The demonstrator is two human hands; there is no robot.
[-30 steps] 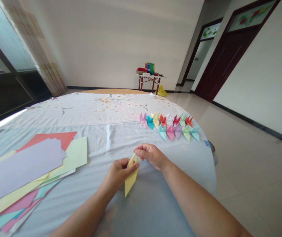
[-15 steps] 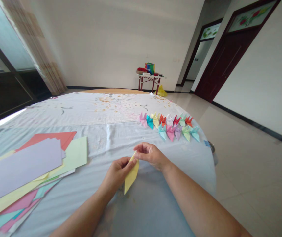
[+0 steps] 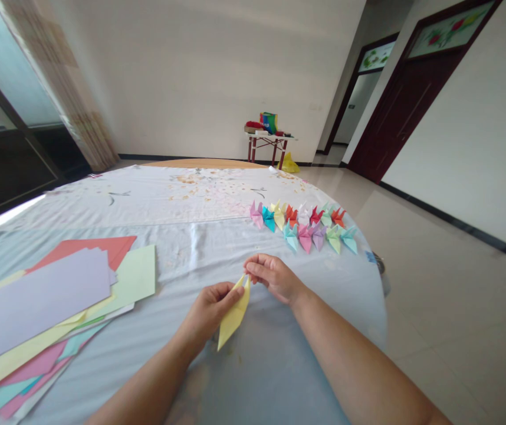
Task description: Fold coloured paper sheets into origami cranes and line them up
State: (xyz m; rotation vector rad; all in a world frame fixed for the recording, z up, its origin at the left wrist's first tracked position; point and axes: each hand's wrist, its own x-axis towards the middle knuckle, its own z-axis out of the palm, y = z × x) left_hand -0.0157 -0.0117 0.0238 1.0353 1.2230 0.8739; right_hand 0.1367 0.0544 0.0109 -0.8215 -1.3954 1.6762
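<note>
A folded piece of yellow paper (image 3: 234, 317), narrow and diamond-shaped, is held above the cloth in front of me. My left hand (image 3: 212, 307) grips its left edge, thumb on top and fingers behind. At its upper end, my right hand (image 3: 273, 276) pinches one of two slim points with thumb and index finger. A small gap shows between these points. Beyond my hands, several folded paper cranes (image 3: 306, 237) in many colours stand in two rows.
A pile of coloured paper sheets (image 3: 40, 301) lies at the left, a lilac one on top. The round table has a pale flowered tablecloth (image 3: 182, 248). A small side table (image 3: 270, 139) with a bag and other items stands by the far wall.
My right hand has shifted slightly up and right, and the paper's two upper points now show apart. The lower tip of the paper has swung a little left.
</note>
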